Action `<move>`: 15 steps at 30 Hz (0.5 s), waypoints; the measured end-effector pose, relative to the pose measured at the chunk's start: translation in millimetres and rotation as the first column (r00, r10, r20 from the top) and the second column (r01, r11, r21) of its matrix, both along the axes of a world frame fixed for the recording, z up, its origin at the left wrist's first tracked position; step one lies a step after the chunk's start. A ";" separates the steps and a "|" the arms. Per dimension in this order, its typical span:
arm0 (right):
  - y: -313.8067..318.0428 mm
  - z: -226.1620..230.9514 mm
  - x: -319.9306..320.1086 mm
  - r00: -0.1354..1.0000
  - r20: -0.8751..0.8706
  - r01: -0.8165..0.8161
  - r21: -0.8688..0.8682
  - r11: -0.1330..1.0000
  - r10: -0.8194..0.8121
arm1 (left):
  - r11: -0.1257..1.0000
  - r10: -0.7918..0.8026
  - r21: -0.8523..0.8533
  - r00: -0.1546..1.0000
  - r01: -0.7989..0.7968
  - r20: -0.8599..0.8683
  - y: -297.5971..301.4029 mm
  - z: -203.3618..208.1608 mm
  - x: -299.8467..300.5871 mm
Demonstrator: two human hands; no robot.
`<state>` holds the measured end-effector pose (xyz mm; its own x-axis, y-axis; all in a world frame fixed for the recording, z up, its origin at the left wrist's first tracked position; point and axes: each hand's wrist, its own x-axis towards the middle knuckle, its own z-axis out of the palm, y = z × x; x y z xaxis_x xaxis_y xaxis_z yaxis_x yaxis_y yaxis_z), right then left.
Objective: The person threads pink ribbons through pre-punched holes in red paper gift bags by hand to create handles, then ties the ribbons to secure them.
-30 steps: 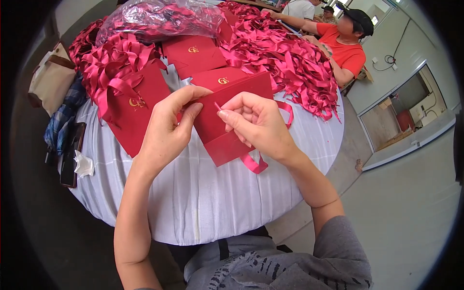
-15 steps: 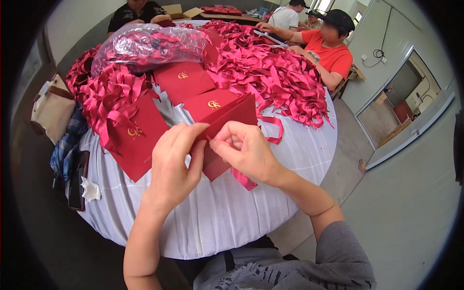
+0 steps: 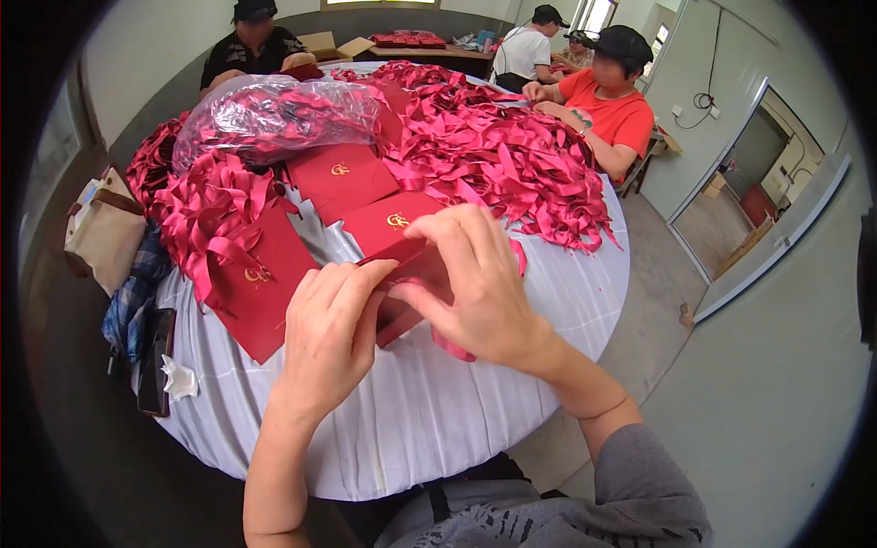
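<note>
One red bag (image 3: 427, 269) is held over the surface (image 3: 457, 420) (taken as clock centre). Its rim is pinched by the left hand (image 3: 327, 315) at 8 o'clock; the right hand (image 3: 480, 288) is arched at 3, thumb and forefinger apart, grip not tellable. Pink ribbon (image 3: 451, 345) is seen at 5, so ribbon fitting is judged partway, closing up left. Loose ribbons (image 3: 512, 169) are heaped at 1, presumably unused.

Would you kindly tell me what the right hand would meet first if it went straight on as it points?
The right hand would probably first meet the red bag held by the left hand, though depth is unclear.
</note>
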<state>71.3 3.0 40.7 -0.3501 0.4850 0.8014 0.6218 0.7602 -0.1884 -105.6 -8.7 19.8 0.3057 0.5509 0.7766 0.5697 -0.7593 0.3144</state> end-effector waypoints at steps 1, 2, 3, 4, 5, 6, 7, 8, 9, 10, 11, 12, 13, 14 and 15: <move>0.5 5.3 2.5 0.996 0.083 -0.018 -0.041 0.999 0.022 | 1.000 -0.011 0.025 1.000 0.012 -0.025 0.3 0.8 -0.3; 1.5 8.6 4.9 0.985 0.164 -0.033 -0.083 0.996 0.046 | 0.999 -0.022 0.049 0.998 0.024 -0.051 -0.2 1.0 -0.5; 6.8 7.4 7.1 0.970 0.211 -0.088 -0.147 0.985 0.118 | 0.999 -0.022 0.032 0.999 0.023 -0.035 -2.1 1.6 -0.4; 10.4 11.1 10.9 0.953 0.259 -0.095 -0.225 0.970 0.153 | 0.999 -0.028 0.029 0.999 0.029 -0.036 -1.2 0.6 1.3; 14.7 14.4 12.6 0.933 0.301 -0.104 -0.306 0.946 0.200 | 0.999 -0.013 0.040 1.000 0.014 -0.024 -0.5 -2.4 1.4; 18.4 22.5 12.7 0.914 0.310 -0.127 -0.395 0.910 0.263 | 0.999 0.002 0.050 1.000 -0.001 -0.013 -0.4 -4.5 1.3; 23.8 30.9 14.4 0.891 0.288 -0.186 -0.472 0.862 0.350 | 0.999 -0.008 0.049 1.000 0.008 -0.013 -1.3 -2.1 2.7; 31.7 35.1 14.5 0.861 0.251 -0.251 -0.546 0.799 0.442 | 0.998 0.002 0.067 1.000 -0.001 -0.021 -1.9 -1.9 2.5; 39.2 36.2 13.8 0.831 0.275 -0.272 -0.559 0.783 0.484 | 0.996 0.012 0.085 1.000 -0.009 -0.029 -2.7 -1.6 2.3; 42.6 42.7 11.0 0.828 0.256 -0.230 -0.656 0.719 0.499 | 0.997 0.007 0.082 0.999 -0.004 -0.033 -2.5 -2.5 2.9; 45.5 49.0 8.1 0.827 0.235 -0.186 -0.742 0.643 0.511 | 0.996 0.011 0.088 0.999 -0.009 -0.030 -2.1 -3.6 3.9; 51.2 49.5 6.9 0.822 0.243 -0.166 -0.764 0.624 0.515 | 0.995 0.015 0.096 1.000 -0.012 -0.027 -1.7 -4.1 4.7; 53.4 52.5 5.7 0.824 0.260 -0.128 -0.780 0.612 0.504 | 0.995 0.006 0.096 1.000 -0.003 -0.030 -1.9 -3.2 5.5; 55.4 55.6 4.6 0.825 0.278 -0.090 -0.795 0.600 0.492 | 0.995 0.009 0.100 0.999 -0.004 -0.045 -2.1 -1.5 6.4; 60.2 56.0 4.0 0.826 0.266 -0.086 -0.812 0.577 0.497 | 0.994 0.011 0.105 0.998 -0.004 -0.059 -1.9 -0.3 7.6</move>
<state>75.3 63.2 96.6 -0.7773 0.6251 -0.0713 0.5534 0.6254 -0.5502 -98.0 -10.7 19.5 0.3494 0.4697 0.8108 0.5909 -0.7820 0.1984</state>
